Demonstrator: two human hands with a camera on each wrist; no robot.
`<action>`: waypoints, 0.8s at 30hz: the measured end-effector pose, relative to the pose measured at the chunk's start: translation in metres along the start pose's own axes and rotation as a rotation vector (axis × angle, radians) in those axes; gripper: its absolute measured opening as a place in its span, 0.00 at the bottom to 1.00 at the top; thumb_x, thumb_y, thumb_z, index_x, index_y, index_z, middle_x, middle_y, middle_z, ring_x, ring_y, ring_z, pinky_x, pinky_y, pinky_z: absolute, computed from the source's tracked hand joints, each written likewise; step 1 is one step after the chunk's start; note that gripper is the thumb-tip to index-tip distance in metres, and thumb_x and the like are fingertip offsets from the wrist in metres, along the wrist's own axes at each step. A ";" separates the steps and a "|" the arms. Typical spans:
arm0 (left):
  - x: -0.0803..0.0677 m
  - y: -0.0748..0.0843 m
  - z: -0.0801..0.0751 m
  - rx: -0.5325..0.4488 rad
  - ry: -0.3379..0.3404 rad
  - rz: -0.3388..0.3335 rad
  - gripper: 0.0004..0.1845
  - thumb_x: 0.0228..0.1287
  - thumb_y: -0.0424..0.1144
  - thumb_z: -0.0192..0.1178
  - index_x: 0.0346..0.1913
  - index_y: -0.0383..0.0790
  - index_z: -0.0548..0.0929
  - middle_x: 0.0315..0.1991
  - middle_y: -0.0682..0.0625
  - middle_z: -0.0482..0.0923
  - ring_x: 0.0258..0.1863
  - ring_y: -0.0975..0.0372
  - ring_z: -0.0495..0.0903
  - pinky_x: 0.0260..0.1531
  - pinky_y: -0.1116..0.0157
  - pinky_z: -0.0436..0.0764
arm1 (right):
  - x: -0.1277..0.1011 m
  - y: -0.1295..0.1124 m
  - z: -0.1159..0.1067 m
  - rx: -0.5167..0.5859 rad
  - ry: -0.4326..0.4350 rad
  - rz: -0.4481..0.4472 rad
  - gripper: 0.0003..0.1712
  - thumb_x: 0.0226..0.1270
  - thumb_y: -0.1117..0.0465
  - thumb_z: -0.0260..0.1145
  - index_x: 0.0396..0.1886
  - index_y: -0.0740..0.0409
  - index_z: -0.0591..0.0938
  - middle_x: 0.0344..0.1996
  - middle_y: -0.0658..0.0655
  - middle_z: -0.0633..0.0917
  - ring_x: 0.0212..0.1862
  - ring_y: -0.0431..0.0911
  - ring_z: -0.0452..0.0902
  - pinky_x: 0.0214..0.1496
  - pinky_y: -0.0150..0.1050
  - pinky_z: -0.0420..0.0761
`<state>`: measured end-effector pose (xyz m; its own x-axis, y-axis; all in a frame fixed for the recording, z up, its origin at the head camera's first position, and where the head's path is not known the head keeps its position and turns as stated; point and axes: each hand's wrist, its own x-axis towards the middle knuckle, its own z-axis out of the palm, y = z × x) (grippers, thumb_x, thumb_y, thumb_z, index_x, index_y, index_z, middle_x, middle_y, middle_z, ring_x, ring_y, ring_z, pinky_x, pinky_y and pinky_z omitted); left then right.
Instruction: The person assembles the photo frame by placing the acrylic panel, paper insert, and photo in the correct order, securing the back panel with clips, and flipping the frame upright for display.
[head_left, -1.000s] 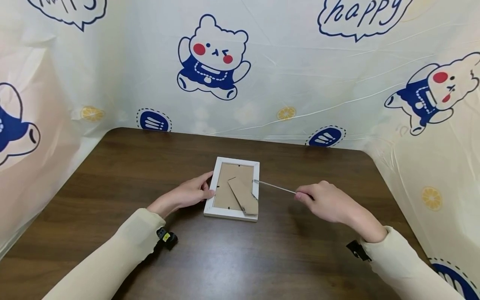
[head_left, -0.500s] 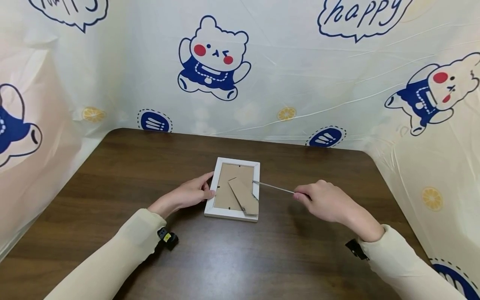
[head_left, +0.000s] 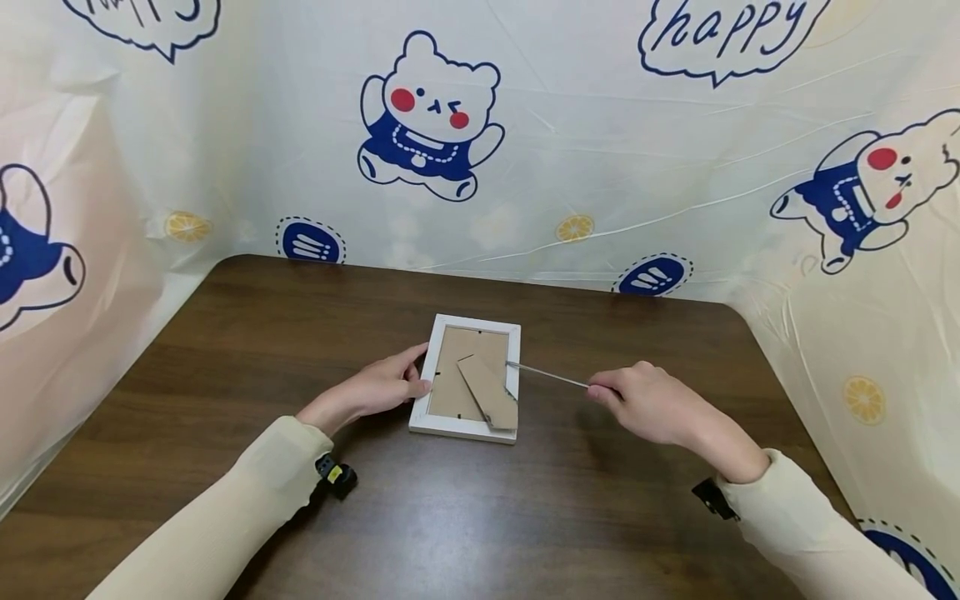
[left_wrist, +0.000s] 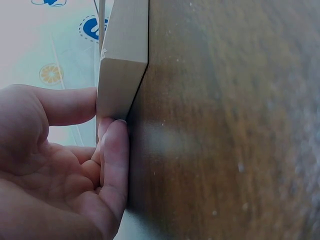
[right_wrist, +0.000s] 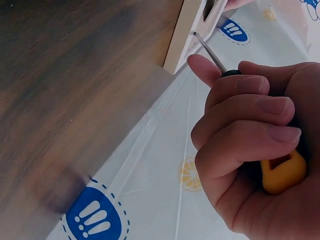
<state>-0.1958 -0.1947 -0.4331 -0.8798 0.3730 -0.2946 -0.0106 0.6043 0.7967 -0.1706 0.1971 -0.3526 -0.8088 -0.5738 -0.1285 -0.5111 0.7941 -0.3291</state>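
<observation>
We work across the table (head_left: 225, 350) from left to right. Our left hand (head_left: 378, 387) rests at the left edge of the picture frame (head_left: 467, 377), thumb and fingertips pinching the white rim; the left wrist view shows a fingertip (left_wrist: 116, 150) tucked under the frame (left_wrist: 122, 65) and another finger pressed against its side. The frame lies face down near the table's middle, brown backing board (head_left: 457, 367) up, with the cardboard stand flap (head_left: 489, 393) lying slantwise across it.

Right of the frame, the screwdriver (head_left: 547, 374) runs from our right hand (head_left: 648, 408) to the frame's right inner edge. The fingers are curled tight round the handle (right_wrist: 282, 172), index finger stretched along the shaft (right_wrist: 210, 50).

Step in hand, as we judge it: working at 1 of the small retaining tabs along the right edge. The tab itself is too small to make out. The next move seems to call for a steady brace from the left and slight, controlled pressure at the tip, lest it skid across the board.

Containers: only the frame, holding its backing board. Whether glass or a print lies beneath, we cannot tell.
</observation>
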 end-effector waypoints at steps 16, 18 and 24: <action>0.000 -0.002 -0.001 0.011 -0.004 -0.012 0.42 0.78 0.41 0.60 0.85 0.34 0.52 0.40 0.45 0.73 0.34 0.56 0.73 0.35 0.61 0.72 | 0.004 -0.014 -0.006 -0.189 0.076 -0.027 0.15 0.81 0.56 0.64 0.28 0.47 0.82 0.15 0.43 0.68 0.19 0.39 0.66 0.24 0.39 0.70; 0.001 -0.002 -0.001 0.014 -0.002 -0.015 0.41 0.78 0.41 0.60 0.85 0.34 0.53 0.40 0.45 0.73 0.34 0.56 0.74 0.35 0.61 0.72 | 0.004 -0.017 -0.008 -0.227 0.094 -0.046 0.15 0.80 0.57 0.65 0.27 0.47 0.81 0.14 0.43 0.68 0.18 0.39 0.65 0.22 0.39 0.68; 0.003 -0.004 -0.001 0.013 0.000 -0.014 0.41 0.78 0.42 0.60 0.85 0.35 0.53 0.40 0.45 0.73 0.35 0.56 0.74 0.36 0.61 0.73 | 0.005 -0.027 -0.013 -0.333 0.128 -0.089 0.16 0.77 0.59 0.67 0.24 0.46 0.81 0.12 0.42 0.68 0.16 0.39 0.64 0.18 0.38 0.65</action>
<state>-0.1984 -0.1965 -0.4364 -0.8798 0.3640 -0.3058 -0.0168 0.6190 0.7852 -0.1649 0.1752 -0.3323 -0.7763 -0.6302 0.0123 -0.6303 0.7763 -0.0080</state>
